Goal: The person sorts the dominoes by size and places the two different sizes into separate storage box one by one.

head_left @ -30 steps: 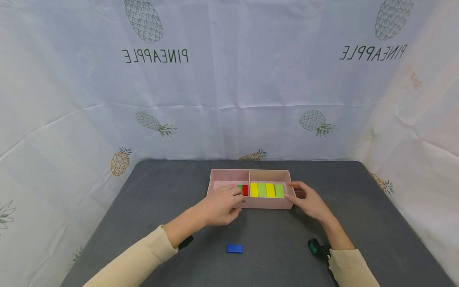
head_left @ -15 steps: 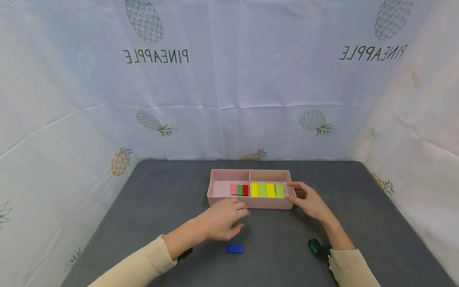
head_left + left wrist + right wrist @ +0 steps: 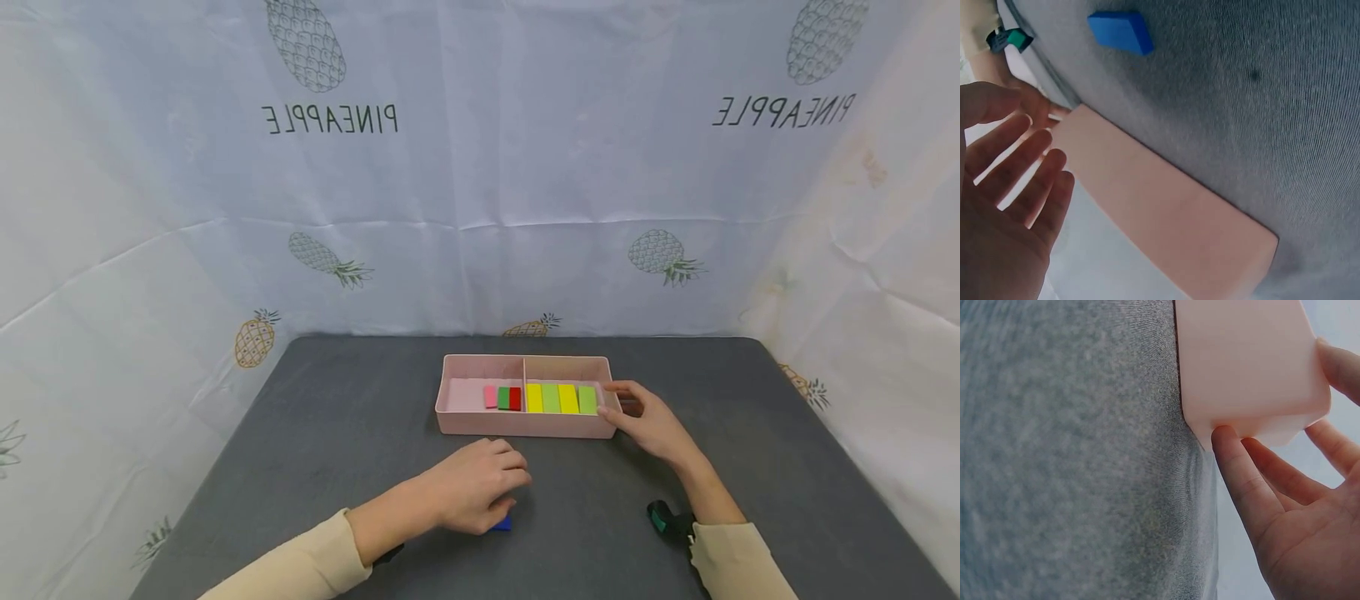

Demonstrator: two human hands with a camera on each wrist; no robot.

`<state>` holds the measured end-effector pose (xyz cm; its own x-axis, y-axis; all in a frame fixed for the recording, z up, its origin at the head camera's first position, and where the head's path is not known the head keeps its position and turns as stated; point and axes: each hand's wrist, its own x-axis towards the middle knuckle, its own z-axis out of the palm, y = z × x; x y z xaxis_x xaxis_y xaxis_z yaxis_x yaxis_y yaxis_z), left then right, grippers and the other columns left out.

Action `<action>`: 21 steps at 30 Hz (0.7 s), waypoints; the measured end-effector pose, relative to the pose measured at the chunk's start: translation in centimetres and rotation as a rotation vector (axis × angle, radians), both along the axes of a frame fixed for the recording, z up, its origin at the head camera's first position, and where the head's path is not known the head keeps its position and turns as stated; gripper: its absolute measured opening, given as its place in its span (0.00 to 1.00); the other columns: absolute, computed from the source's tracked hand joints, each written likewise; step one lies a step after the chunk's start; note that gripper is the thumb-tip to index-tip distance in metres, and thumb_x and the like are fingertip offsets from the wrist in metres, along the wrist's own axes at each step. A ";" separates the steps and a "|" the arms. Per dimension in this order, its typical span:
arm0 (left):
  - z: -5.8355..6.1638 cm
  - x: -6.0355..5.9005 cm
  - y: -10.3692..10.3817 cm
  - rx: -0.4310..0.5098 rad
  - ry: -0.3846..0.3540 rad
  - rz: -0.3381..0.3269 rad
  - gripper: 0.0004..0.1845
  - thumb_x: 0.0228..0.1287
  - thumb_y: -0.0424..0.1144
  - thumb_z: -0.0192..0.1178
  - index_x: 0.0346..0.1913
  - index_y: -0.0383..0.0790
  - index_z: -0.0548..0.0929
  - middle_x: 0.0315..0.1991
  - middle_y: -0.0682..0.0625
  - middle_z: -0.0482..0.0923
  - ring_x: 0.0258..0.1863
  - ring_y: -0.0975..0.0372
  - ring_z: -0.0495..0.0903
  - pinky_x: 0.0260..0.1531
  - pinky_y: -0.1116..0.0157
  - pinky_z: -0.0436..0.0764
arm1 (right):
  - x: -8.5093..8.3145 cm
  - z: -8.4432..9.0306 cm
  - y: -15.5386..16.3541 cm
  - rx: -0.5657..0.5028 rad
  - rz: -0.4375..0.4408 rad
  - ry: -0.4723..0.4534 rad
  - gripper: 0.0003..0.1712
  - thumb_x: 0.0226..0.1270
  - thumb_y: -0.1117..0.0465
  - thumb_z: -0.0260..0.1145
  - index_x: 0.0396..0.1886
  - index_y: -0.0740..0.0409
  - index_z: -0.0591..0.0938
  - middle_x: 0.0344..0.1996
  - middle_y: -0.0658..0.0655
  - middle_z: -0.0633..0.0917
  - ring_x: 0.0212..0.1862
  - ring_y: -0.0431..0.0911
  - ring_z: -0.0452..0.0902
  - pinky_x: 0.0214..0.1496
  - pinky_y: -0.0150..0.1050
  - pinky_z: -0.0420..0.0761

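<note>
Left hand hovering over the blue block, right hand steadying the pink tray

The left hand [image 3: 480,492] is low over the grey table [image 3: 337,417] with the fingers loosely spread and relaxed, holding nothing – the blue block [image 3: 502,524] lies flat on the table right under it, only a corner poking out in the head view, and I can't tell if the fingers actually touch it. The right hand [image 3: 648,421] rests against the right end of the pink tray [image 3: 525,427], thumb on the near corner and fingers straight along the end wall, not curled round it. In the tray's left compartment sit a pink block [image 3: 490,397], a green block [image 3: 503,398] and a red block [image 3: 515,398] side by side – the right compartment has yellow and light green blocks [image 3: 560,399] in a row.
</note>
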<state>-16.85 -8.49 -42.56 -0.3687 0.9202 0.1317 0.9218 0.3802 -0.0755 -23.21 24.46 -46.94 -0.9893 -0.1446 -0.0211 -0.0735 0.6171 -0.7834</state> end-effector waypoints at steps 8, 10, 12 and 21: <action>-1.0 0.9 0.0 -0.068 -0.061 -0.015 0.13 0.68 0.44 0.64 0.54 0.50 0.85 0.51 0.59 0.81 0.54 0.65 0.76 0.53 0.69 0.76 | 0.0 -0.2 0.0 -0.004 0.003 0.007 0.37 0.72 0.44 0.66 0.73 0.58 0.70 0.69 0.71 0.69 0.62 0.67 0.73 0.58 0.62 0.77; -1.2 1.1 -0.1 -0.085 -0.091 -0.014 0.13 0.69 0.43 0.64 0.54 0.50 0.85 0.51 0.59 0.81 0.54 0.66 0.76 0.53 0.69 0.75 | 0.0 -0.2 0.0 -0.001 0.003 0.005 0.37 0.72 0.44 0.66 0.73 0.57 0.69 0.69 0.71 0.69 0.62 0.67 0.73 0.58 0.62 0.77; -1.5 1.1 -0.2 -0.095 -0.108 -0.020 0.13 0.69 0.42 0.64 0.54 0.51 0.85 0.51 0.60 0.81 0.53 0.66 0.76 0.53 0.70 0.75 | 0.0 -0.1 0.0 0.001 0.001 0.002 0.37 0.72 0.44 0.66 0.73 0.58 0.69 0.70 0.71 0.69 0.62 0.67 0.72 0.58 0.62 0.77; -2.6 1.4 -0.4 -0.129 -0.158 -0.073 0.08 0.70 0.43 0.63 0.49 0.55 0.88 0.47 0.62 0.79 0.49 0.69 0.74 0.46 0.74 0.74 | -0.1 -0.3 0.2 -0.006 0.003 0.007 0.37 0.72 0.44 0.66 0.73 0.57 0.69 0.70 0.70 0.69 0.63 0.67 0.72 0.58 0.62 0.77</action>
<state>-15.50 -8.87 -45.15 -0.3072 0.9507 -0.0427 0.9508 0.3085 0.0286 -23.31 24.63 -47.27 -0.9890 -0.1474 -0.0131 -0.0809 0.6125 -0.7863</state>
